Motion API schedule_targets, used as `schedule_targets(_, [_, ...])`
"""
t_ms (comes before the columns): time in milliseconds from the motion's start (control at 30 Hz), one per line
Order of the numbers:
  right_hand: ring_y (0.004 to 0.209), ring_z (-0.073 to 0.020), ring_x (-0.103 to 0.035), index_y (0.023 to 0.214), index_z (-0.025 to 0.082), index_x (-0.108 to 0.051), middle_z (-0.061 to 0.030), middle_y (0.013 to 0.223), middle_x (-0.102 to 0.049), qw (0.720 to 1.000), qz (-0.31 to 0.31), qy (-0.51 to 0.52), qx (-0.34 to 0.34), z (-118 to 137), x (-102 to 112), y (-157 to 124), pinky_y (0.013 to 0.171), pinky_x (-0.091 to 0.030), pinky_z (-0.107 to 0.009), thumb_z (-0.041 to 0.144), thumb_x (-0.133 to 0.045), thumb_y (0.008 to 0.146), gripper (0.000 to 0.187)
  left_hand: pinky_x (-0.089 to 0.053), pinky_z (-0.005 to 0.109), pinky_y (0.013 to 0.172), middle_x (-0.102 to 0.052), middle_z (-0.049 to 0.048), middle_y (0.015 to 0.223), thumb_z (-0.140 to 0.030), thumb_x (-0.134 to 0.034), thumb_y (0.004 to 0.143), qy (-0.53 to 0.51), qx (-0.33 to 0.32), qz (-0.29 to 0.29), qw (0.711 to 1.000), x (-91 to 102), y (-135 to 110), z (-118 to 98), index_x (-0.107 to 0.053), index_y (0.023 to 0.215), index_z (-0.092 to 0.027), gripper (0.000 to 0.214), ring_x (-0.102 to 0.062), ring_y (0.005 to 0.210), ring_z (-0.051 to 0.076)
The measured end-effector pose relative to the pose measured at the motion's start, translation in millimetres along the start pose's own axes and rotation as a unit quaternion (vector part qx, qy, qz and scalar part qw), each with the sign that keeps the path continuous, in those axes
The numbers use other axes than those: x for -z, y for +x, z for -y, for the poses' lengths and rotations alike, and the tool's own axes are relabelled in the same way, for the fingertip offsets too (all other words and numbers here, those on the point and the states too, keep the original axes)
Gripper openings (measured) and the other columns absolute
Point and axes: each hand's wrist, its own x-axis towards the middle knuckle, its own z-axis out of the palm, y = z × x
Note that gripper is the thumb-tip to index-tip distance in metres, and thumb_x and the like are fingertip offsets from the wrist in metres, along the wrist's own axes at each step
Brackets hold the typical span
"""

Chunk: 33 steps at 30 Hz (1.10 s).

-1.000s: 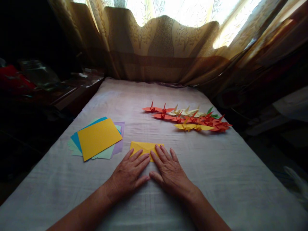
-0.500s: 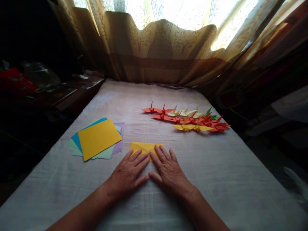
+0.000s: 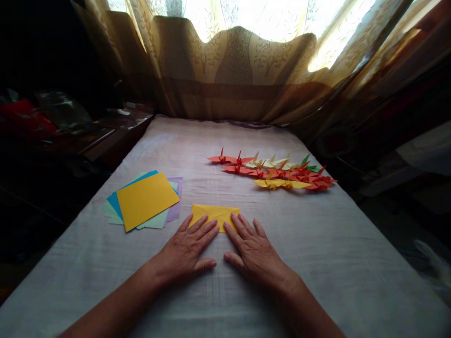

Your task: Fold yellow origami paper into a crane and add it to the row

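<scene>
A folded yellow sheet of paper (image 3: 215, 212) lies flat on the cloth in front of me, creased lines showing on its upper face. My left hand (image 3: 188, 246) rests palm down with its fingertips on the paper's left part. On the right part lie the fingertips of my right hand (image 3: 252, 249), also flat and spread. Both thumbs point inward below the near edge of the paper, apart from each other. The fingers cover some of the paper's near edge and sides.
To the left lies a fanned stack of coloured paper sheets (image 3: 148, 201), yellow on top. Several folded paper cranes (image 3: 282, 173) in red, cream, yellow and green stand in rows at the right. A patterned curtain (image 3: 225, 70) hangs behind the cloth-covered surface (image 3: 197, 141).
My hands have spread slightly apart along the paper, the right one moving right. The gap between my thumbs is wider, and more of the paper's middle shows.
</scene>
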Motion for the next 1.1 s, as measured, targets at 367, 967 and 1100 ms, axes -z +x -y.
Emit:
schedule_targets(367, [0.148,-0.0309,-0.022,0.152,0.022,-0.034,-0.0127,0.159,-0.025,1.0,-0.009,-0.012,0.003,-15,-6,-9,0.118,-0.02,-0.06,0.052,-0.054,0.094,0.069,-0.006,0.052,0.12,-0.041,0.0076,0.155,-0.066,-0.039,0.095,0.02,0.006,-0.008,1.0,4.2,-30,25,-0.027,0.154,-0.029,0.071,-0.034,0.144,0.029])
schedule_targets(967, [0.139,-0.0305,-0.042,0.137,0.025,-0.055,-0.0139,0.15,-0.045,1.0,-0.024,-0.019,-0.001,-19,21,-2,0.108,-0.037,-0.052,0.039,-0.062,0.09,0.05,-0.029,0.054,0.114,-0.067,0.0038,0.128,-0.04,-0.044,0.099,0.103,0.053,-0.151,0.982,23.8,-23,32,-0.07,0.105,-0.027,0.029,-0.052,0.128,0.029])
schedule_targets(1100, [0.127,-0.0277,-0.053,0.118,0.023,-0.067,-0.013,0.137,-0.059,0.997,-0.08,-0.005,0.002,-16,28,12,0.105,-0.041,-0.047,0.033,-0.068,0.085,0.034,-0.036,0.052,0.109,-0.066,0.0094,0.128,-0.034,-0.059,0.092,0.094,0.019,-0.145,0.985,26.9,10,13,-0.064,0.115,-0.02,0.028,-0.056,0.123,0.03])
